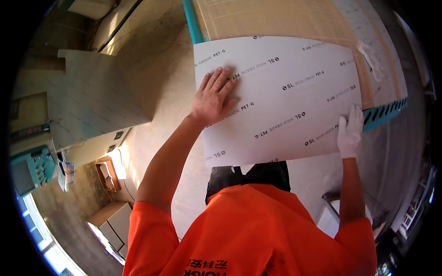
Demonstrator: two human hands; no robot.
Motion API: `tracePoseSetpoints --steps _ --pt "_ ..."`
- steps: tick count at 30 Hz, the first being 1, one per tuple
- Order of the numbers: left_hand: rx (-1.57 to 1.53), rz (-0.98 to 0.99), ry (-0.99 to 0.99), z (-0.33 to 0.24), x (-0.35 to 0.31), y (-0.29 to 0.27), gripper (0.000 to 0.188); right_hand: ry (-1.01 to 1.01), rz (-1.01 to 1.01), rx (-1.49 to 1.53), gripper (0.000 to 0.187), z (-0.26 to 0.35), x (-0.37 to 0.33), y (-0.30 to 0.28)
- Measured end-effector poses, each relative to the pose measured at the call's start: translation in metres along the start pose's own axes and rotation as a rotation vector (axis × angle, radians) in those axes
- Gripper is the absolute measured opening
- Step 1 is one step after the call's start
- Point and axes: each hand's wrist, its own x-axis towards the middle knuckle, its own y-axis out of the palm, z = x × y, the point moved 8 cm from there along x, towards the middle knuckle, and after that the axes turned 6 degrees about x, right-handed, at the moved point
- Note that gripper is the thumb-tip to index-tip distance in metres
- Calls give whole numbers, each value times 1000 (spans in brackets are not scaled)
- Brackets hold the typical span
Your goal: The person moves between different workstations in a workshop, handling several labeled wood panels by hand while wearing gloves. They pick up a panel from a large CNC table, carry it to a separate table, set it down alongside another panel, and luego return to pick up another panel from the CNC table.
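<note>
A large white plastic sheet [276, 101] with printed film lies in front of me, its near part reaching past the edge of what supports it. My left hand [214, 97] is bare and rests flat on the sheet's left part, fingers spread. In a white glove, my right hand [351, 132] lies along the sheet's right edge with its fingers stretched out. Its thumb side touches the sheet. A loose white glove [371, 60] lies beyond the sheet's far right corner, on a stack covered in brown paper [271, 18].
Under the stack is a teal frame [386, 113] with slots. To the left stands a grey panel surface [92, 96], with a teal control box [33, 170] nearer me. A wooden crate [107, 174] and a pale cabinet [113, 225] stand on the floor at lower left.
</note>
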Motion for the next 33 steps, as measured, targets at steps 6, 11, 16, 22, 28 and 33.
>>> tracePoseSetpoints --steps 6,11,16,22,28,33 --pt "79 36 5 -7 16 27 58 -200 -204 178 60 139 -51 -3" --pt "85 39 46 -10 13 33 59 -218 51 694 86 402 -117 51" --pt "160 84 57 15 1 29 60 -171 -222 452 84 283 -95 30" --pt "137 96 117 -10 20 28 59 231 -391 -63 56 -5 -74 -16" --pt "168 93 134 8 10 33 64 9 -116 189 72 167 -71 -2" --pt "162 135 173 6 5 33 65 57 -198 215 79 80 -68 -12"
